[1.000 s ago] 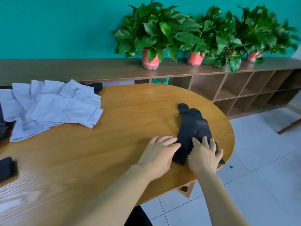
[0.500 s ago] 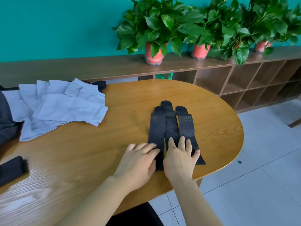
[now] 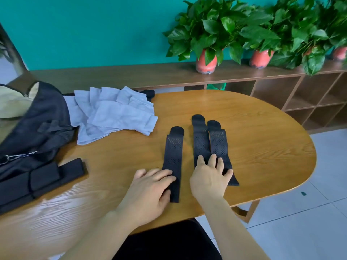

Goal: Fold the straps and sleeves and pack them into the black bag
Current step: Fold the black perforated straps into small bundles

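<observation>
Three black perforated straps lie flat on the counter [image 3: 262, 147]: a lone strap [image 3: 173, 152] on the left and a touching pair [image 3: 208, 143] on the right. The left hand [image 3: 150, 190] presses the lone strap's near end with relaxed fingers, and the right hand [image 3: 208, 179] is spread flat on the pair. They look light, limp and grippy, so each is best pinched at its near end for folding. The black bag [image 3: 37, 124] sits far left, and its mouth seems open.

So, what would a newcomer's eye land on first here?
Three black perforated straps lie side by side on the wooden table, with the left hand pressing the separate one and the right hand flat on the pair. Behind, left, sits a pile of pale sleeves; green potted plants line the shelf.
</observation>
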`<state>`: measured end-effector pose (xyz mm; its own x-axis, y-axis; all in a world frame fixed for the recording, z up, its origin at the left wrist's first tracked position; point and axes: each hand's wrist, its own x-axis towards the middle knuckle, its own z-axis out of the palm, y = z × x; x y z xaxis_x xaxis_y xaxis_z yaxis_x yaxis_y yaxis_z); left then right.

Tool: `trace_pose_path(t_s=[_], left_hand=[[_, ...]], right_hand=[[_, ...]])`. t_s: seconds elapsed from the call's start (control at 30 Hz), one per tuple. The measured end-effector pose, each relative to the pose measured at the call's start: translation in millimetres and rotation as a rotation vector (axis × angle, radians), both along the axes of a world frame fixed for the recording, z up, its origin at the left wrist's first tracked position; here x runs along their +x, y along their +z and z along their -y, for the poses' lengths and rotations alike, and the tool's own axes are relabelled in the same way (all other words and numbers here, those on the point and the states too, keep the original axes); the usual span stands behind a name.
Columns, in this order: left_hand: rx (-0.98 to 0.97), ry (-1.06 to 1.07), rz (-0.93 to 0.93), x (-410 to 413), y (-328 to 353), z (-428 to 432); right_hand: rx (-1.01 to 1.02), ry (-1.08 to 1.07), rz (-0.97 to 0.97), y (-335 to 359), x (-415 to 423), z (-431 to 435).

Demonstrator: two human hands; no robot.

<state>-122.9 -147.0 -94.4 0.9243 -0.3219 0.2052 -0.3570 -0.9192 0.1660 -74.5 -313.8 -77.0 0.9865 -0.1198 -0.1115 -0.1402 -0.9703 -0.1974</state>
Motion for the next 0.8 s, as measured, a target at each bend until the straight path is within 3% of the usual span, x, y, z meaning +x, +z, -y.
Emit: trace_pose_path(t_s=[0.1,0.17,0.3,0.37,0.47,0.8], left_hand=[[-0.016,0.01,0.012,-3,0,-7],[-0.046,0.008,0.023,-4,-2,-10],[-0.095,-0.014,0.044,-3,-7,-13],[-0.106,-0.02,0.057,-2,-7,-13],[-0.138,-0.012,0.066,-2,-8,-12],[-0.236,0.012,0.025,-4,-8,-4]], right_hand=[[-0.019,0.033,0.017,7,-2,-4],[-0.048,0.111,0.138,10,-5,-9],[0.038,0.537,0.446,6,-10,-25],[-0.038,0.665,0.339,6,-10,-31],[-0.046,0.655,0.083,7,4,-31],[-0.059,0.585,-0.047,19,73,-36]])
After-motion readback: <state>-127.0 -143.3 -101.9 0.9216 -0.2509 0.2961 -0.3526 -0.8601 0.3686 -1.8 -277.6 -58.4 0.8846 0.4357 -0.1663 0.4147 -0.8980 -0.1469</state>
